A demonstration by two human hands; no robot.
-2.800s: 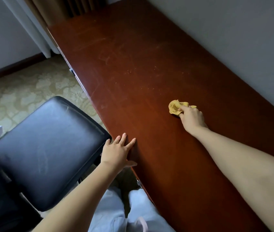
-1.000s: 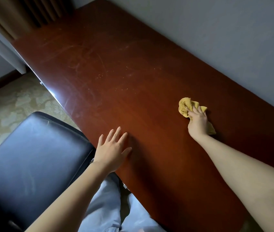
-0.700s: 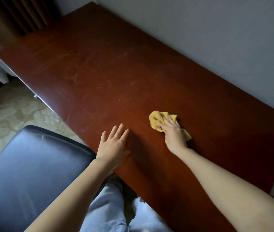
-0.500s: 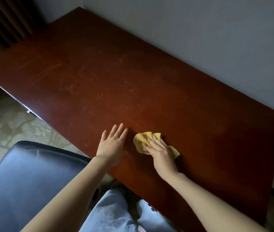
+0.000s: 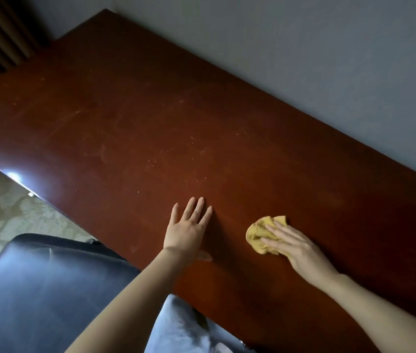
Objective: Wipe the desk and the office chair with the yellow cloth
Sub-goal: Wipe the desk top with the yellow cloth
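So the right hand presses the crumpled yellow cloth with straight fingers onto the reddish-brown wooden desk, at 3 o'clock from the left hand. Left fingers rest flat and spread.

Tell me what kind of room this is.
Probably a hotel room or small office, though I can't be sure: a long reddish-brown wooden desk set against a plain wall, a black padded office chair beside it, and patterned carpet on the floor.
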